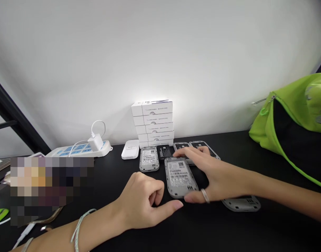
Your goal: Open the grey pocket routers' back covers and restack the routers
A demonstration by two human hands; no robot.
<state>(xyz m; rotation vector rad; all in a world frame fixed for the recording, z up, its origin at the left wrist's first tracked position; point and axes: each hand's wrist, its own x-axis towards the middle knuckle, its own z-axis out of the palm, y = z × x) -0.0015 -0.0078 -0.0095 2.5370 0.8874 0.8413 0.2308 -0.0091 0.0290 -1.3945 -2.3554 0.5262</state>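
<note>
Your left hand (147, 199) lies on the black bench (202, 231) with the fingers curled in toward the palm and nothing inside them. Only the thumb is stretched out, and its tip comes to the near edge of the grey device (180, 176). This device lies face down in the middle of the bench, between your two hands, with its white label up.

Your right hand (210, 175) is spread flat. Its thumb, which carries a ring (205, 195), lies at the near right corner of the same device, and the fingers reach over the two open devices (202, 145) behind it. I cannot tell if this hand grips the device or only rests beside it.

A second grey device (149, 158) lies to the left, and a black battery (165, 152) lies just beside that one. Under your right wrist there is a grey cover (241, 203).

At the wall stands a stack of white boxes (154, 122), with a small white unit (130, 149) beside it. Further left is a power strip (79, 149) with a white charger (96, 141) plugged in. A green bag (294, 115) sits at the far right.
</note>
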